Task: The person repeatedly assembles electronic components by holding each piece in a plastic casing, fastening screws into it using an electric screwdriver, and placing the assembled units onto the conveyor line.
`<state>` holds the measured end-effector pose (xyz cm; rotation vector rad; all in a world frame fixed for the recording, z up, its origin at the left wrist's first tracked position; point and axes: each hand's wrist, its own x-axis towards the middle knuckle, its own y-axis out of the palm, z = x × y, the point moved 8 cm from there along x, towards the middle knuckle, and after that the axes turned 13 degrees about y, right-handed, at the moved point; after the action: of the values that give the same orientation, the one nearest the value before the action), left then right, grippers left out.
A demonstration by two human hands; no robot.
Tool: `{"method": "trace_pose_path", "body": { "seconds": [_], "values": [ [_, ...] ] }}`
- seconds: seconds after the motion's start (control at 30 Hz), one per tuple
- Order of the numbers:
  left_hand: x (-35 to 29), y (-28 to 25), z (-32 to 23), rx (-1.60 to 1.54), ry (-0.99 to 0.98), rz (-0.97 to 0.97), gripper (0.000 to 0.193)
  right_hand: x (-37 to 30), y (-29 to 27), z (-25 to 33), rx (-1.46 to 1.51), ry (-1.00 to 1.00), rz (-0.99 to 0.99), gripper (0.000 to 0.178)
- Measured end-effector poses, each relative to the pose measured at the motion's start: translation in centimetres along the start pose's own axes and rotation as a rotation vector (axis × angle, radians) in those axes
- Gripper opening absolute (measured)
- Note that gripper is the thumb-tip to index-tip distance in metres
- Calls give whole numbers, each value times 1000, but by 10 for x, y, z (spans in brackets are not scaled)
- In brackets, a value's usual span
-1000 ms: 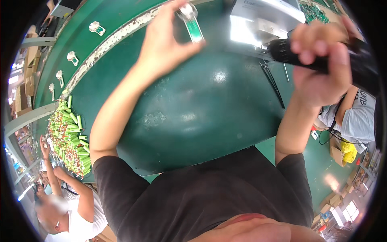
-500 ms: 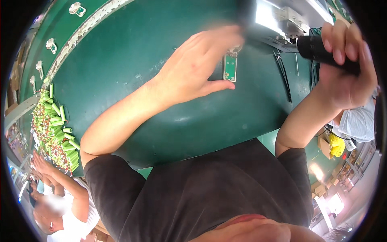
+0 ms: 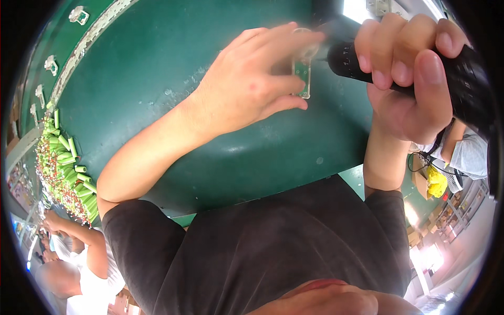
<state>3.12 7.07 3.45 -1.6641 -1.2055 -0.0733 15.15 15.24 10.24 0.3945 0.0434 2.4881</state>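
My right hand (image 3: 404, 73) is wrapped round a black electric screwdriver (image 3: 344, 60), its tip end pointing left at a small clear casing with a green circuit board (image 3: 302, 73). The casing lies upright in view on the green table. My left hand (image 3: 252, 81) is curled about it from the left, thumb and one finger at its near end and the other fingers reaching over its far end. Those far fingers are blurred and cover part of the casing. Whether the screwdriver's bit touches the casing, I cannot tell.
Similar clear pieces (image 3: 79, 16) lie along the far left, beyond a worn pale rail (image 3: 84, 47). A heap of green cylinders with wires (image 3: 65, 168) sits at the left edge. A metal device (image 3: 386, 8) stands far right. A co-worker in white (image 3: 94, 262) sits lower left.
My right hand has brought the screwdriver left and nearer to the casing. My left hand's finger has come down beside the thumb onto the casing's near part. The view has shifted slightly.
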Motion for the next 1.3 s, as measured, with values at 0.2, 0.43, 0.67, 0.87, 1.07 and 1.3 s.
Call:
{"method": "trace_pose_path", "body": {
  "seconds": [0.2, 0.43, 0.67, 0.87, 1.07, 1.3],
  "values": [
    [-2, 2, -2, 15, -5, -17, 29, 3, 6, -5, -34, -5, -47, 20],
    [-4, 5, 1, -47, -89, -82, 25, 13, 10, 11, -185, 0, -83, 28],
    [-1, 7, -5, -39, -187, -90, 23, -4, 2, -3, -97, 2, -68, 29],
    [0, 8, -4, -31, -192, -82, 23, 2, 6, 0, -138, -11, -51, 30],
    [16, 12, 3, 171, 29, 159, 43, 6, 11, 2, -195, -55, -221, 31],
    [-6, 5, 2, -25, -70, -98, 25, -2, 3, -17, 16, -98, -293, 35]
  ]
}}
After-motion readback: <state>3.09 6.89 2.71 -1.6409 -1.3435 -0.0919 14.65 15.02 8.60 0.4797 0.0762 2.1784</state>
